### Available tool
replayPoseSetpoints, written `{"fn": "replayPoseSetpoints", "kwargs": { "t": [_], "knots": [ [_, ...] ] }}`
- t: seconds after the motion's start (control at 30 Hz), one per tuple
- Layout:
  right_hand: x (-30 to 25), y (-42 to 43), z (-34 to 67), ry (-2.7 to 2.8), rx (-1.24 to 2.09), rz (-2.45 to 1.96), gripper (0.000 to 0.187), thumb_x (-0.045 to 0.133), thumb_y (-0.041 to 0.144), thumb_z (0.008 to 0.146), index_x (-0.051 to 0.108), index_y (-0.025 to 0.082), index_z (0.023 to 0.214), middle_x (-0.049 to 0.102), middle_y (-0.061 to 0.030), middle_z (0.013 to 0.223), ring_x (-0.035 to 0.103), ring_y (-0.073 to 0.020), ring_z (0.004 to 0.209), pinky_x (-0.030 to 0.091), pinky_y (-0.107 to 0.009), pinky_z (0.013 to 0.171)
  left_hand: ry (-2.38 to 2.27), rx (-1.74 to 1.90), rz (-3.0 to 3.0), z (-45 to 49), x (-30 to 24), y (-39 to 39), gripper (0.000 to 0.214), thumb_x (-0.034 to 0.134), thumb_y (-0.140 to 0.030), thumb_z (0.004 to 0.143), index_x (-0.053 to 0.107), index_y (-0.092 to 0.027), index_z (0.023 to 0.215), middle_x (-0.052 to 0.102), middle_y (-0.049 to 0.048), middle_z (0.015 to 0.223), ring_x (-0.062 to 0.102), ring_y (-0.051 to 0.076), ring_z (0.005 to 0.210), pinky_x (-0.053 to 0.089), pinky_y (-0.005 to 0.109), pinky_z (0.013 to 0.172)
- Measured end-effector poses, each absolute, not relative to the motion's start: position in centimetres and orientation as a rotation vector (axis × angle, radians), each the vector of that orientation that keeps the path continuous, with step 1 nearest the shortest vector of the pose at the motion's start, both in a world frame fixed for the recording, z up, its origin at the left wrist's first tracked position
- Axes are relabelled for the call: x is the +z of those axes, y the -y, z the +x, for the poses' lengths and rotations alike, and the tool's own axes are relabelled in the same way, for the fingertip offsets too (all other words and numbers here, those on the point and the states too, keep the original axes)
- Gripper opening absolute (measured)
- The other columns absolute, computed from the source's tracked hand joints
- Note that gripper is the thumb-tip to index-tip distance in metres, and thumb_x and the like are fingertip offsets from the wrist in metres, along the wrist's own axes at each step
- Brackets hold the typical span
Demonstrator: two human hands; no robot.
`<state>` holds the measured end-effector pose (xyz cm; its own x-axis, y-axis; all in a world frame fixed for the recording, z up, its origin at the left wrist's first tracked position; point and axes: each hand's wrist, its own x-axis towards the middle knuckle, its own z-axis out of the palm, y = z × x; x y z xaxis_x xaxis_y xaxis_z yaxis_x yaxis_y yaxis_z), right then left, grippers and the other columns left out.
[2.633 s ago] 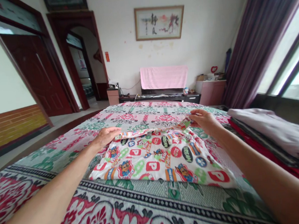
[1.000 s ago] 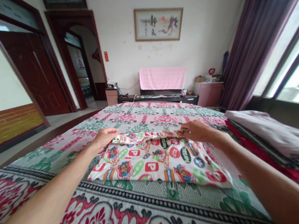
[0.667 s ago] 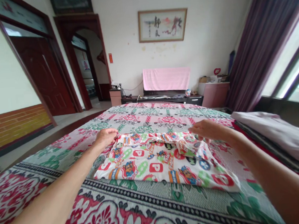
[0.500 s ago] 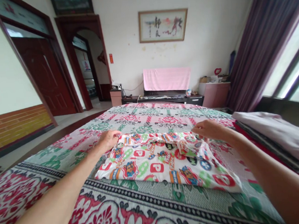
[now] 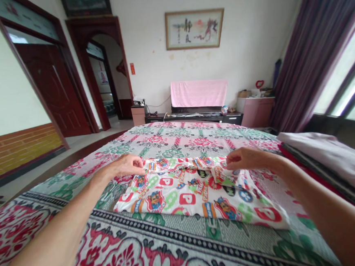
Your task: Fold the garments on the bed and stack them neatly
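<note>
At the far left, a dark red panelled door (image 5: 52, 87) stands in the wall behind a yellow and orange brick-patterned band (image 5: 25, 147). The person's left hand (image 5: 126, 165) is at the far left corner of a white cloth (image 5: 187, 199) printed with red, green, blue and orange cartoon badges; its thumb and fingers pinch that corner. The white cloth lies flat in the middle, its far edge folded over in a narrow strip, on a red, white and green floral woven spread (image 5: 114, 265). Beyond, a plain pink towel (image 5: 199, 93) hangs below a wood-framed picture (image 5: 194, 29) on the wall. The right hand (image 5: 244, 158) is at the cloth's far right end, fingers curled in toward the thumb; whether fabric is caught between them cannot be told. Right of this arm sits a stack of folded fabrics (image 5: 330, 158), pale grey over dark and red, near a purple pleated curtain (image 5: 314, 44).
</note>
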<state>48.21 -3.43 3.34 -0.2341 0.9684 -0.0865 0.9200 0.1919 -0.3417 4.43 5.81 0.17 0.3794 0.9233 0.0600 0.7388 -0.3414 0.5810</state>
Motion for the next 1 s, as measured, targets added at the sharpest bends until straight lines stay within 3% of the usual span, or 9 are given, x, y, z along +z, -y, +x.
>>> {"fn": "replayPoseSetpoints", "kwargs": {
  "t": [0.07,0.17,0.37,0.57,0.77,0.9,1.0],
  "knots": [
    [3.7,4.1,47.0,2.409,0.686,-1.749,0.032,0.061,0.045,0.072,0.072,0.02,0.09,0.068,-0.0016,0.073,0.058,-0.0142,0.065,0.04,-0.023,0.058,-1.408,0.442,2.175,4.6,-0.1,-5.6,0.021,0.074,-0.033,0.048,0.074,-0.023,0.066,0.06,-0.0031,0.051,0.048,0.012,0.049,0.03,0.02,0.047],
    [3.5,4.6,45.5,2.523,0.658,-1.734,0.035,0.066,0.041,0.068,0.072,0.022,0.097,0.07,-0.0021,0.08,0.06,-0.0158,0.07,0.041,-0.024,0.061,-1.404,0.516,2.148,4.9,-0.8,-5.9,0.015,0.069,-0.03,0.05,0.074,-0.024,0.064,0.055,-0.0043,0.045,0.044,0.011,0.046,0.027,0.021,0.046],
    [2.1,3.6,45.9,2.529,0.474,-1.829,0.019,0.058,0.028,0.069,0.072,0.018,0.075,0.065,-0.0005,0.065,0.054,-0.0129,0.061,0.036,-0.023,0.056,-1.474,0.763,2.251,5.3,-0.8,-6.3,0.017,0.062,-0.031,0.058,0.074,-0.024,0.066,0.059,-0.0027,0.05,0.049,0.013,0.051,0.031,0.021,0.051],
    [3.6,3.9,46.8,2.381,0.551,-1.759,0.027,0.058,0.038,0.073,0.072,0.017,0.082,0.067,-0.0019,0.072,0.057,-0.0141,0.065,0.041,-0.024,0.059,-1.648,0.723,2.471,5.0,0.5,-6.2,0.026,0.054,-0.032,0.068,0.075,-0.022,0.08,0.064,0.0,0.06,0.055,0.015,0.058,0.034,0.024,0.056],
    [4.0,4.1,47.1,2.345,0.912,-1.765,0.032,0.06,0.045,0.073,0.07,0.018,0.086,0.07,-0.0038,0.073,0.063,-0.0167,0.068,0.046,-0.024,0.059,-1.557,0.216,2.612,4.4,0.7,-5.7,0.026,0.051,-0.028,0.069,0.076,-0.023,0.077,0.068,-0.0015,0.065,0.058,0.015,0.062,0.036,0.023,0.058],
    [3.3,3.3,48.4,2.115,0.789,-1.812,0.033,0.058,0.048,0.073,0.069,0.018,0.082,0.069,-0.0035,0.071,0.063,-0.0153,0.063,0.043,-0.021,0.051,-1.756,0.261,2.654,5.5,0.9,-5.1,0.029,0.046,-0.029,0.074,0.075,-0.022,0.074,0.069,0.0028,0.068,0.061,0.019,0.065,0.039,0.026,0.06],
    [2.8,2.6,49.7,1.987,0.641,-1.863,0.027,0.059,0.042,0.072,0.068,0.017,0.076,0.066,-0.0019,0.062,0.06,-0.0126,0.058,0.04,-0.019,0.048,-1.809,0.43,2.715,6.5,0.4,-5.4,0.038,0.042,-0.034,0.08,0.075,-0.022,0.092,0.072,0.0069,0.09,0.065,0.023,0.081,0.046,0.03,0.073]
  ]
}}
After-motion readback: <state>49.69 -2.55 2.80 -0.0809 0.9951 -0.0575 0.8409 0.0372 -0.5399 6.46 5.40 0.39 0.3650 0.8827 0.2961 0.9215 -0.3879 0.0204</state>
